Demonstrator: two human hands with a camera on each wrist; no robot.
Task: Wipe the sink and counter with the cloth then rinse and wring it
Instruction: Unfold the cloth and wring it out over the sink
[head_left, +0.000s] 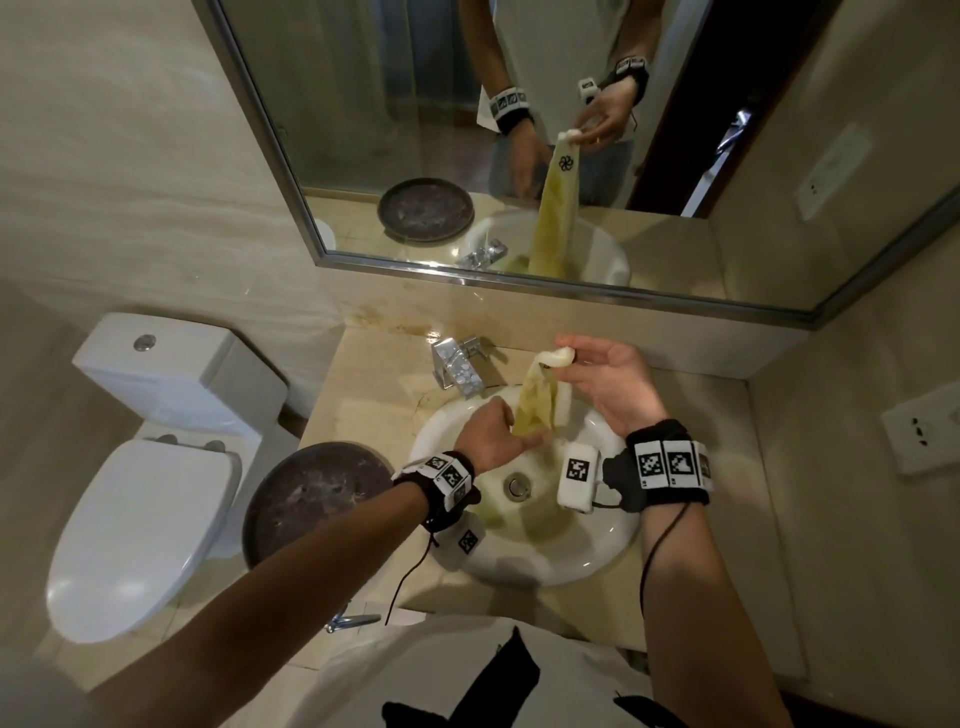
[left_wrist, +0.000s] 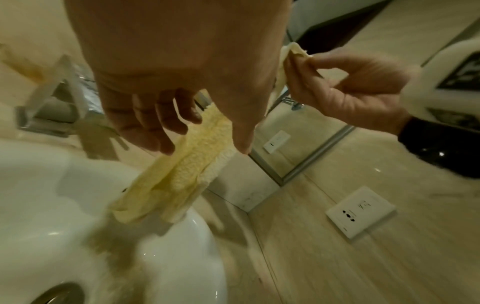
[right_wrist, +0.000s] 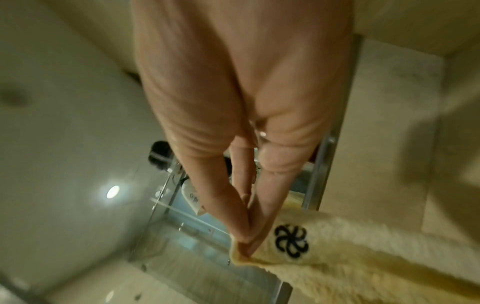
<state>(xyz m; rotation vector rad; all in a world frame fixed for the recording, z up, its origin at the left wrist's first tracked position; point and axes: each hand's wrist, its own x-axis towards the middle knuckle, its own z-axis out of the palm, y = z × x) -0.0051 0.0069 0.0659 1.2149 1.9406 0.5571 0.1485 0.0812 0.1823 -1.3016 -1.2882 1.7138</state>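
A pale yellow cloth (head_left: 535, 405) hangs stretched over the white sink (head_left: 597, 540). My right hand (head_left: 566, 354) pinches its top corner between thumb and fingertips, raised near the faucet (head_left: 457, 366). In the right wrist view the right hand (right_wrist: 246, 244) pinches the cloth (right_wrist: 350, 257) beside a black flower logo. My left hand (head_left: 511, 434) is lower, over the basin. In the left wrist view the cloth (left_wrist: 182, 176) runs between the left hand's (left_wrist: 205, 139) curled fingers and thumb, its lower end dangling free. No water runs from the faucet.
A dark round plate (head_left: 311, 499) sits on the beige counter (head_left: 717, 467) left of the sink. A white toilet (head_left: 145, 519) stands further left. The mirror (head_left: 467, 130) rises behind the faucet, and a wall outlet (head_left: 919, 436) is on the right.
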